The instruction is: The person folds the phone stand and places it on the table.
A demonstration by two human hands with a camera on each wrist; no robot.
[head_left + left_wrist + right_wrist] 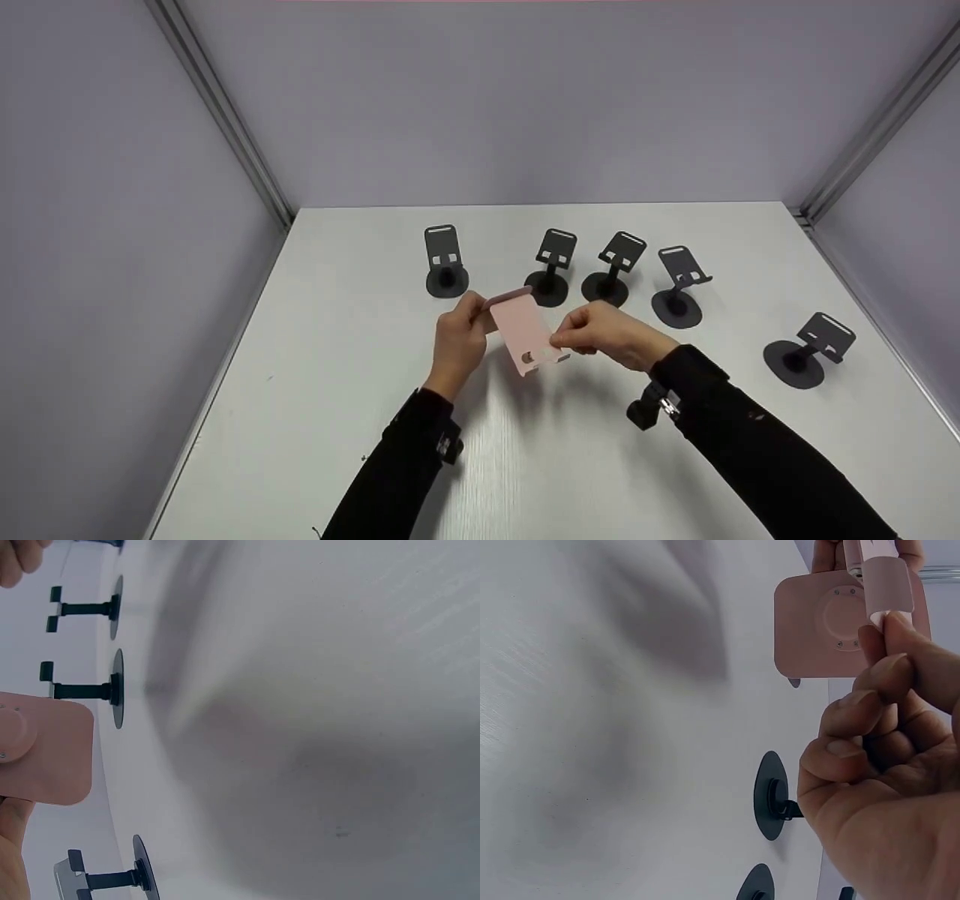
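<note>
Above the counter (315,420), both hands hold a pink phone stand (525,334), folded flat: the left hand (459,343) grips its upper end, the right hand (611,335) pinches its lower lip. It looks not yet opened or set down. Beyond, five black phone stands (550,268) stand upright on the white surface, enclosed by grey walls (112,225).

Test booth or lab enclosure: white table (315,420), plain grey panel walls (112,225), aluminium corner posts (225,120), identical black stands (445,262) in a row.
</note>
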